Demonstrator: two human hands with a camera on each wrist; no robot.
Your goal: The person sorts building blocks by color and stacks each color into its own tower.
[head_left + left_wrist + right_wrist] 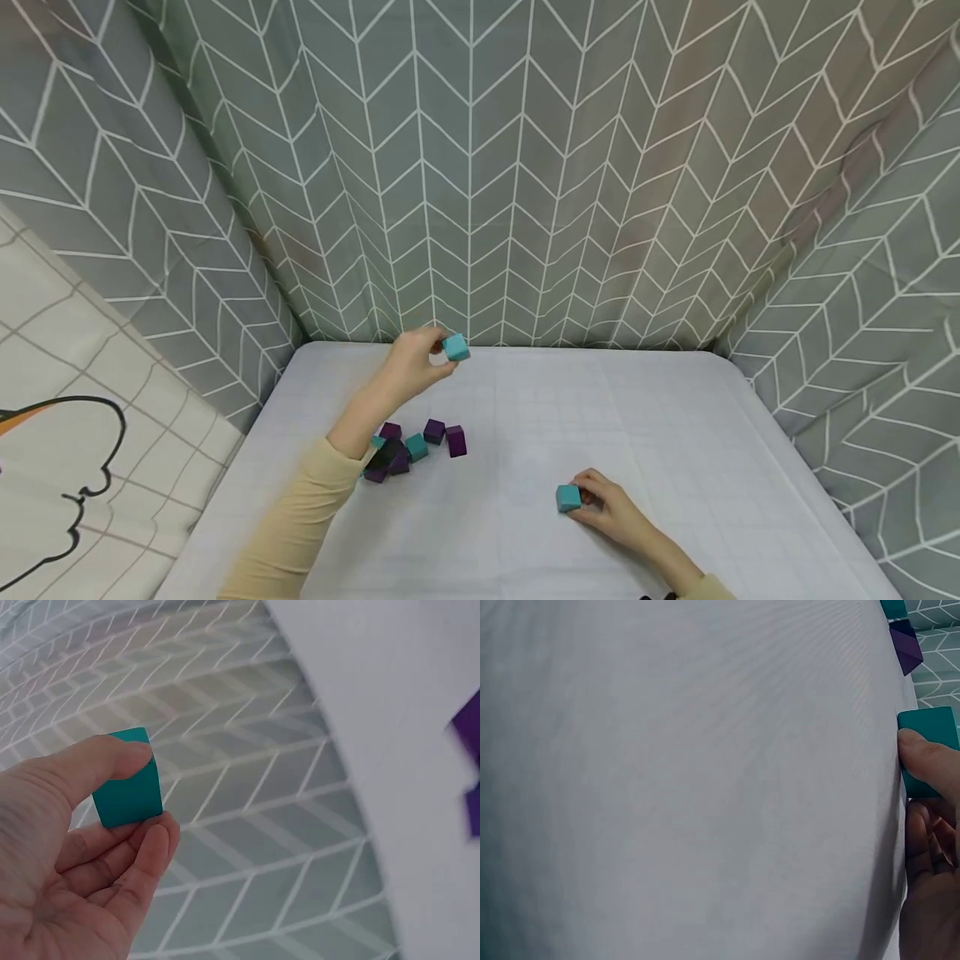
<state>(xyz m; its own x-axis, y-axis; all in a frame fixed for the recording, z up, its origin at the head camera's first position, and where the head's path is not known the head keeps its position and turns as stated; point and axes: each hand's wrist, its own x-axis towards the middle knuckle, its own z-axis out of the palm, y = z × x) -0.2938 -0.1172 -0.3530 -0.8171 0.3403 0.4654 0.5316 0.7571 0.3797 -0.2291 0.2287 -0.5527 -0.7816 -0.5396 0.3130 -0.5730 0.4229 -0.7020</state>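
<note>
My left hand point(412, 363) pinches a teal block point(456, 347) between thumb and fingers, raised over the far part of the table. In the left wrist view the thumb presses one face of that teal block point(129, 787) while the fingertips lie along its lower edge. Lower down and to the right, my right hand point(613, 510) pinches a second teal block point(568, 498) close over the table. The right wrist view has this block point(930, 724) at its right edge, the thumb across its face.
A cluster of purple and teal blocks lies on the left of the white-covered table point(637, 417), partly behind the left forearm. Among them are a teal block point(416, 447) and a purple block point(456, 441). Behind the table hangs a grey patterned curtain point(495, 183).
</note>
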